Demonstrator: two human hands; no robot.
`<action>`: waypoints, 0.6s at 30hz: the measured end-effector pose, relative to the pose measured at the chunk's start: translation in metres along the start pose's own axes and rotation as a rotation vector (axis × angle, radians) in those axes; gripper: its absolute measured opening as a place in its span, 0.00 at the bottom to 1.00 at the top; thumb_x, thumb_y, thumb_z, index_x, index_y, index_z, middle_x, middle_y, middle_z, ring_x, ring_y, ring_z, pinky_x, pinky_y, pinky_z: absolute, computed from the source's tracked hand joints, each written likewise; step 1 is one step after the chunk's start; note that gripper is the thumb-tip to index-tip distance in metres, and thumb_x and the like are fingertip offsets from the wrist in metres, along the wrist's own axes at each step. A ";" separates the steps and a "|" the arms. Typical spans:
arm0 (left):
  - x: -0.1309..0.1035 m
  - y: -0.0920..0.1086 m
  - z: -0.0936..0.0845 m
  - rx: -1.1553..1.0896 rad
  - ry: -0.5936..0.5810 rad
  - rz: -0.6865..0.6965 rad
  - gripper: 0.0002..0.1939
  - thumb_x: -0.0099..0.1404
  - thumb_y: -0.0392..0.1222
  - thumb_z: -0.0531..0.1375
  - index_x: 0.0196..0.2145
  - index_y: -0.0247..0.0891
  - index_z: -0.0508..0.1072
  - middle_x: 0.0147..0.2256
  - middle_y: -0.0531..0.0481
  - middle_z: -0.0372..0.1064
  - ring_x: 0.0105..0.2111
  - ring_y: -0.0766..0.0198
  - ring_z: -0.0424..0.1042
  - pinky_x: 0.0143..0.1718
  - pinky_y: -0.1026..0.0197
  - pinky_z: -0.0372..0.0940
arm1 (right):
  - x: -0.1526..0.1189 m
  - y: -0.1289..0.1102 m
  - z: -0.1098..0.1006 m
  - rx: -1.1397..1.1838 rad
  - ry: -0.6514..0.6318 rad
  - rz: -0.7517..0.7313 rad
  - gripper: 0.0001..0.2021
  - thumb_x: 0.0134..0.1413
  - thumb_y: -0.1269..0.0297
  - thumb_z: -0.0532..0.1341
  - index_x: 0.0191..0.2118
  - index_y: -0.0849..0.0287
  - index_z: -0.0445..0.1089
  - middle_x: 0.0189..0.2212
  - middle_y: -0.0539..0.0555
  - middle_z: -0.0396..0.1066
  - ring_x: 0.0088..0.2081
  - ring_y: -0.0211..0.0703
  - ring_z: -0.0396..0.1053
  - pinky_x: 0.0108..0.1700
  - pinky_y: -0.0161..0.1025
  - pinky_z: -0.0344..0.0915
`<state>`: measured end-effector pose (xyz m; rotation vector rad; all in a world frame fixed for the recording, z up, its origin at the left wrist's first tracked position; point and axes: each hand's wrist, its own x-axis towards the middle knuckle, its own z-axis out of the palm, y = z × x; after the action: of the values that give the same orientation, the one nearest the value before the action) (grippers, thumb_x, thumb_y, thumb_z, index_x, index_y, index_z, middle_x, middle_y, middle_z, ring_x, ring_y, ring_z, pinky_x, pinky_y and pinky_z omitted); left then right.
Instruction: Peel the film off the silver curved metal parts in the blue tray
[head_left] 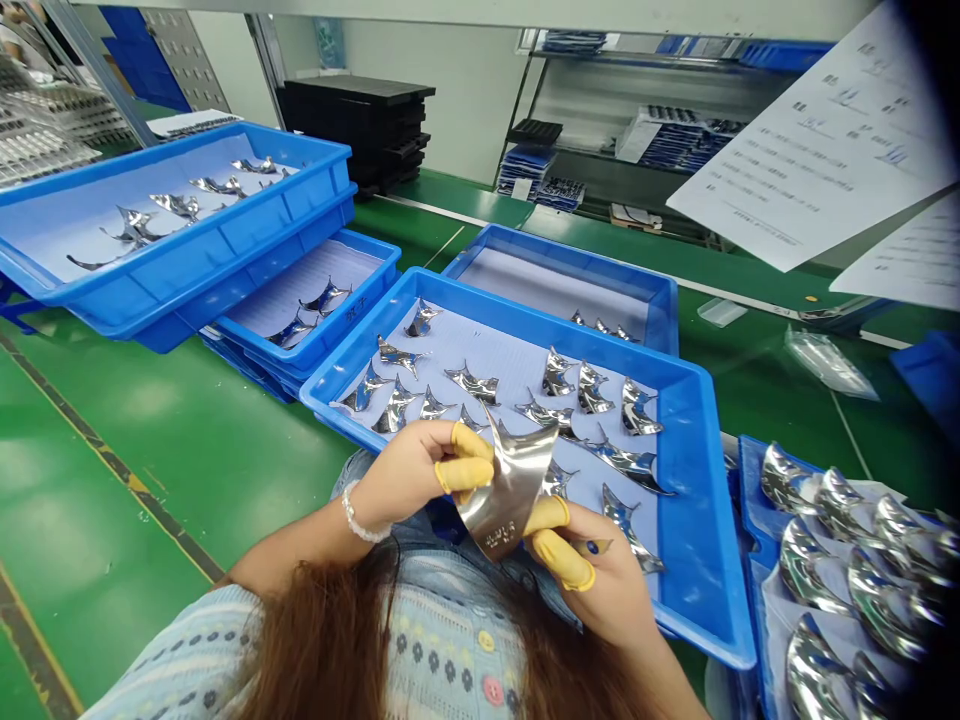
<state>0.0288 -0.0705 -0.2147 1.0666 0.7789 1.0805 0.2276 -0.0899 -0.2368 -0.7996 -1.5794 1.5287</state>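
A curved, polished metal piece with pointed corners is held up over the near edge of a blue tray. Yellow finger cots cover fingertips on both hands. My left hand pinches the piece at its left edge. At its lower right edge, my right hand grips it too. A small slim object also shows in the right hand; its kind is unclear. Small stamped marks show near the piece's lower end. Behind my hands, several similar shiny metal pieces lie on the tray's white lining.
Stacked blue trays with metal pieces stand at the left and behind the near tray. Rows of larger curved pieces fill a tray at the right. Paper sheets hang at upper right. Black trays are piled at the back.
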 end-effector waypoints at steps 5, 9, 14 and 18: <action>0.015 -0.015 0.000 -0.332 0.069 -0.157 0.20 0.47 0.49 0.70 0.22 0.33 0.66 0.18 0.57 0.59 0.18 0.75 0.56 0.20 0.69 0.52 | 0.002 -0.006 0.005 0.086 -0.014 0.053 0.13 0.58 0.54 0.60 0.33 0.57 0.75 0.29 0.56 0.74 0.32 0.48 0.71 0.35 0.40 0.68; 0.020 -0.023 0.001 -0.474 0.075 -0.277 0.19 0.47 0.48 0.70 0.25 0.32 0.68 0.22 0.55 0.62 0.22 0.73 0.60 0.24 0.68 0.57 | 0.005 -0.009 0.007 0.093 -0.031 0.065 0.11 0.57 0.56 0.62 0.33 0.57 0.75 0.28 0.56 0.75 0.31 0.47 0.71 0.35 0.40 0.68; 0.022 -0.031 0.003 -0.573 0.022 -0.358 0.18 0.48 0.47 0.70 0.24 0.33 0.66 0.20 0.56 0.61 0.20 0.73 0.61 0.22 0.68 0.57 | 0.007 -0.011 0.009 0.198 -0.034 0.065 0.08 0.55 0.58 0.64 0.35 0.56 0.76 0.28 0.54 0.75 0.31 0.45 0.71 0.35 0.38 0.68; 0.024 -0.037 0.005 -0.590 0.019 -0.404 0.19 0.47 0.48 0.70 0.25 0.33 0.66 0.20 0.56 0.61 0.20 0.73 0.60 0.20 0.69 0.53 | 0.006 -0.008 0.009 0.247 -0.030 0.068 0.06 0.54 0.60 0.65 0.34 0.56 0.75 0.28 0.53 0.74 0.31 0.44 0.71 0.35 0.36 0.67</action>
<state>0.0522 -0.0532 -0.2483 0.3771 0.5987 0.8879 0.2177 -0.0901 -0.2278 -0.6995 -1.3622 1.7513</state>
